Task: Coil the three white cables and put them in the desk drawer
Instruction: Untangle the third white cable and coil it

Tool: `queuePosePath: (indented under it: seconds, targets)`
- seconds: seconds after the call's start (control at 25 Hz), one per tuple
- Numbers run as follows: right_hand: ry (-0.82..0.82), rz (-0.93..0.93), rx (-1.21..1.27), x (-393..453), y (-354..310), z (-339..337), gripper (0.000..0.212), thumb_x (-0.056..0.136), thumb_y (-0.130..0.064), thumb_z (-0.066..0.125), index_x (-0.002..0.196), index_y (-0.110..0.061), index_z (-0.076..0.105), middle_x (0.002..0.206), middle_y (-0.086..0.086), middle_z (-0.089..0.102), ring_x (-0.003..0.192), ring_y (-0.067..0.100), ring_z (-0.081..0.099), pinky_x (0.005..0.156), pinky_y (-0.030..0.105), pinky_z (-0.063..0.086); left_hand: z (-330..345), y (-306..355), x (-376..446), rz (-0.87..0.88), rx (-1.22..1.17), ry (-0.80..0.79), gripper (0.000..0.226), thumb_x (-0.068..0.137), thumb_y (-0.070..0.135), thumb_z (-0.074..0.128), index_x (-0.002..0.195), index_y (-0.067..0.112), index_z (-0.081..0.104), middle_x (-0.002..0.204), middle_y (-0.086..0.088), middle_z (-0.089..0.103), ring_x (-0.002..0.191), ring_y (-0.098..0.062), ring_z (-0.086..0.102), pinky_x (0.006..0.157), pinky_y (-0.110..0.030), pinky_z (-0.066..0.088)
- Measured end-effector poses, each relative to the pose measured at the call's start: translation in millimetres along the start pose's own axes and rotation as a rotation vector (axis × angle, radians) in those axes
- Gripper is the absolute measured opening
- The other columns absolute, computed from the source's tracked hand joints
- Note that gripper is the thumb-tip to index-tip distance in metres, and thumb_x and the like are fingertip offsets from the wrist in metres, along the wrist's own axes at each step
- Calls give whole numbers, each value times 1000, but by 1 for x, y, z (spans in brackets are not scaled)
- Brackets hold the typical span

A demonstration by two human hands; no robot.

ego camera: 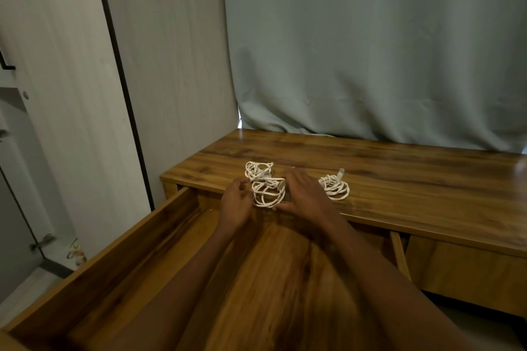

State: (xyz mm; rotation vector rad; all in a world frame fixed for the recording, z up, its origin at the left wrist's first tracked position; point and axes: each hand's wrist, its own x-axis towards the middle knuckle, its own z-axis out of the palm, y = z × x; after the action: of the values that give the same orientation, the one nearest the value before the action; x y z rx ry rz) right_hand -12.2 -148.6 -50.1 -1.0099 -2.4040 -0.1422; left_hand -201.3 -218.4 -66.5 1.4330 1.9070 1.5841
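Both hands, left (236, 202) and right (305, 194), pinch a loose coil (268, 194) at the desk (399, 174) edge; the loops could spring apart over the open drawer (176, 236).

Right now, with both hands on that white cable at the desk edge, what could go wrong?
1. The coiled white cable between the hands sits at the wooden desk's front edge; its loose loops may spring apart as it is lifted.
2. It seems to touch the second white cable bundle behind it, so that one might get dragged along.
3. The left hand and right hand are on one bundle only; the third white coil at the right could be forgotten outside the open wooden drawer.
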Motion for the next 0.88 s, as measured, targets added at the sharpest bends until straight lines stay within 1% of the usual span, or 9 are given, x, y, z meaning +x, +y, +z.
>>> queuePosePath:
  seconds: [0.08, 0.16, 0.28, 0.36, 0.48, 0.6, 0.68, 0.8, 0.88]
  targets:
    - [-9, -75, -88, -4, 0, 2, 62, 89, -51, 67, 138, -20, 45, 143, 3, 50, 134, 22, 45, 103, 38, 40, 2, -2, -3, -11, 10, -46, 36, 98, 21, 55, 134, 20, 56, 125, -1, 59, 111, -20, 60, 95, -45, 53]
    - [-15, -126, -139, -7, 3, 7, 54, 96, -48, 57, 141, -23, 45, 146, 1, 48, 136, 21, 43, 104, 39, 40, 5, -2, -6, -29, 10, -71, 37, 101, 25, 52, 137, 16, 54, 124, 0, 57, 115, -21, 58, 100, -44, 50]
    - [-30, -140, -214, -9, 4, 14, 50, 100, -50, 46, 145, -28, 43, 153, 1, 44, 142, 24, 38, 107, 43, 39, 11, -6, -4, -43, -46, -53, 29, 102, 29, 52, 126, 16, 61, 126, -4, 60, 113, -21, 60, 98, -44, 51]
    - [-27, -140, -268, -11, 3, 19, 48, 103, -51, 39, 148, -33, 41, 157, 3, 40, 146, 29, 34, 109, 47, 38, 12, -7, -3, -136, -235, -40, 19, 101, 29, 54, 110, 17, 66, 114, -8, 69, 104, -23, 66, 91, -44, 56]
    - [-60, -144, -276, -16, -1, 29, 46, 106, -50, 32, 151, -42, 32, 166, 3, 26, 153, 34, 21, 114, 52, 31, 10, -12, -1, -301, -482, -86, 25, 98, 31, 61, 103, 9, 73, 100, -12, 76, 97, -30, 72, 87, -49, 57]
    - [-64, -199, -236, -17, 4, 34, 48, 105, -47, 37, 153, -44, 29, 168, 3, 17, 154, 35, 14, 112, 51, 37, 10, -17, 1, -385, -556, -123, 38, 89, 32, 74, 101, -4, 72, 95, -19, 76, 98, -41, 71, 90, -58, 55]
    - [-84, -252, -220, -18, 7, 34, 50, 103, -45, 40, 152, -43, 32, 169, 2, 16, 154, 35, 14, 108, 50, 42, 10, -16, 1, -409, -568, -170, 44, 84, 29, 78, 102, -11, 70, 96, -24, 75, 93, -40, 72, 86, -54, 58]
    - [-117, -327, -182, -22, 11, 33, 52, 100, -42, 36, 152, -40, 37, 169, 0, 14, 154, 34, 14, 109, 50, 41, 11, -14, -3, -362, -521, -258, 28, 86, 21, 77, 102, -1, 73, 97, -19, 76, 83, -27, 75, 72, -38, 62]
    - [-105, -322, -66, -25, 11, 29, 54, 96, -33, 41, 150, -39, 42, 168, -5, 14, 156, 28, 10, 112, 49, 37, 15, -18, -2, -262, -422, -255, 25, 88, 17, 74, 108, 3, 72, 103, -19, 75, 88, -26, 74, 78, -40, 61]
